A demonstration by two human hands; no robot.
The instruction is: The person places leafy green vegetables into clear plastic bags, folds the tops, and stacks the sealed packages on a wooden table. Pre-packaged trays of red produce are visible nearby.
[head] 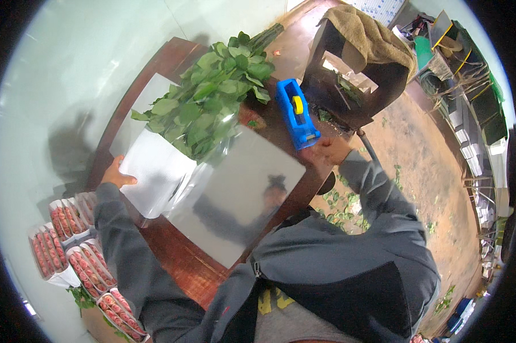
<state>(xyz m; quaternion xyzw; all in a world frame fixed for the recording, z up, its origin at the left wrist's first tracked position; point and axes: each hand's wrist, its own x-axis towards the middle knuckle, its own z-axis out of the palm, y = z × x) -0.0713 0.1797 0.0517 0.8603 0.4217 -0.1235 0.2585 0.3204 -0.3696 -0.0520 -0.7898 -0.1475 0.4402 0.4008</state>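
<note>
White corrugated wrapping [157,171] with a clear plastic outer layer encloses one end of a bouquet, whose leafy green stems [215,90] point toward the back of the wooden table [185,257]. My left hand [117,173] grips the wrapping's left edge, thumb on top. Beneath the bundle lies a shiny grey sheet [245,188] that reflects a person. A blue tape dispenser [298,113] with a yellow core stands right of the stems. My right hand [330,148] is beside the dispenser's front end, partly blurred; its fingers are unclear. The flower heads are hidden by the wrapping.
Wrapped bunches of pink roses [86,266] stand at the lower left. A dark open box [352,81] with burlap [369,34] over it sits at the back right. Leaves litter the floor [412,171]. Shelving with assorted items [472,111] lines the far right. A pale wall [69,85] rises at left.
</note>
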